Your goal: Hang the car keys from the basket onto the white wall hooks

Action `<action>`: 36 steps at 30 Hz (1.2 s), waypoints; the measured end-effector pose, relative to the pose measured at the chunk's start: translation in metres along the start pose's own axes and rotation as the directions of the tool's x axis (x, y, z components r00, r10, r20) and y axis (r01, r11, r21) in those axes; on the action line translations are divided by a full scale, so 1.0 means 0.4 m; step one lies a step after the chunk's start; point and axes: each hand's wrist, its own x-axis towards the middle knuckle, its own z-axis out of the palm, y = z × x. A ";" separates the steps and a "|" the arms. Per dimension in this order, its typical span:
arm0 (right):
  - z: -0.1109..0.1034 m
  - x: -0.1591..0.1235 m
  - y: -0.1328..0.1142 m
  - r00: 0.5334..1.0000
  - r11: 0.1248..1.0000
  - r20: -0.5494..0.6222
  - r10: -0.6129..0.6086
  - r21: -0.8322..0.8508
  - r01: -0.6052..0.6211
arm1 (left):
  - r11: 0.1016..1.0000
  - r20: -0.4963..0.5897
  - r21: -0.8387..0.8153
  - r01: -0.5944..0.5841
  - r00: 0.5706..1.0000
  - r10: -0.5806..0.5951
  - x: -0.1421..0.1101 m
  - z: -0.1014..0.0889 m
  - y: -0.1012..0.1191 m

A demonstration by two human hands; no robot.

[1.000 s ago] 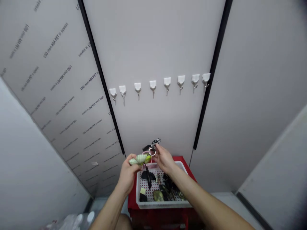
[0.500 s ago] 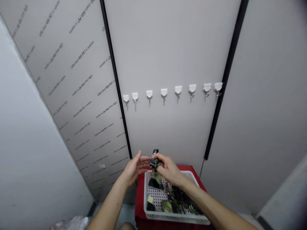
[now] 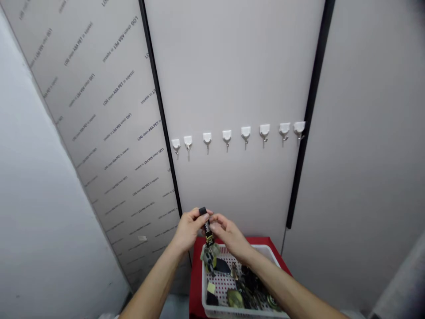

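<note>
L hand (image 3: 186, 231) pinches the top of a black strap (image 3: 208, 231) w/ pale lettering; R hand (image 3: 230, 237) curls its fingers at the strap's side, can't tell if gripping. Greenish charm (image 3: 210, 255) hangs below, over the far L corner of a white basket (image 3: 204, 290) w/ misc. trinkets (image 3: 235, 298), on a red surface (image 3: 195, 290). Beyond: 8 white hooks (image 3: 226, 134) on a grey wall panel (image 3: 232, 186).

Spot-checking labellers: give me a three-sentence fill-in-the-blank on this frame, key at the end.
The row of white hooks on the wall numbers ____ in all.
The left hand grips a strap whose main colour is ____.
The white basket stands on a surface coloured ____.
Missing words: eight; black; red.
</note>
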 end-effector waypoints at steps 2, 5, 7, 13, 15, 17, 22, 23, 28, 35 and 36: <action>0.005 0.015 -0.010 0.998 1.000 0.063 -0.005 -0.029 0.007 | 0.999 0.038 0.048 -0.024 0.999 0.022 0.004 -0.010 0.024; 0.009 0.042 -0.029 0.990 0.999 0.139 0.015 -0.037 -0.011 | 0.997 0.071 0.075 -0.024 0.997 0.019 0.012 -0.041 0.060; 0.011 0.064 -0.044 0.976 0.996 0.207 0.065 0.054 -0.077 | 0.998 0.109 0.066 -0.013 0.994 0.006 0.017 -0.066 0.085; 0.045 0.130 -0.095 0.980 0.986 0.184 0.073 0.132 -0.098 | 0.997 0.112 0.073 -0.034 0.993 0.026 0.042 -0.119 0.141; 0.066 0.147 -0.108 0.998 0.997 0.051 0.030 0.068 -0.034 | 0.997 0.026 0.054 -0.064 0.998 0.063 0.054 -0.123 0.147; 0.087 0.165 -0.118 0.997 1.000 -0.073 -0.016 -0.002 0.016 | 0.994 -0.079 0.032 -0.100 0.992 0.103 0.068 -0.125 0.150; 0.103 0.238 -0.130 0.951 0.985 -0.284 -0.124 -0.150 0.083 | 0.987 -0.304 -0.004 -0.161 0.940 0.153 0.111 -0.140 0.170; 0.101 0.259 -0.133 0.936 0.976 -0.315 -0.156 -0.193 0.097 | 0.983 -0.335 -0.024 -0.181 0.928 0.163 0.122 -0.145 0.178; 0.093 0.360 -0.160 0.881 0.914 -0.387 -0.273 -0.390 0.112 | 0.967 -0.483 0.022 -0.254 0.844 0.233 0.190 -0.166 0.224; 0.092 0.418 -0.170 0.853 0.839 -0.448 -0.268 -0.543 -0.021 | 0.844 -0.558 0.526 -0.105 0.706 0.436 0.275 -0.187 0.228; 0.091 0.419 -0.166 0.863 0.826 -0.437 -0.254 -0.561 -0.041 | 0.805 -0.546 0.588 -0.079 0.696 0.467 0.279 -0.187 0.222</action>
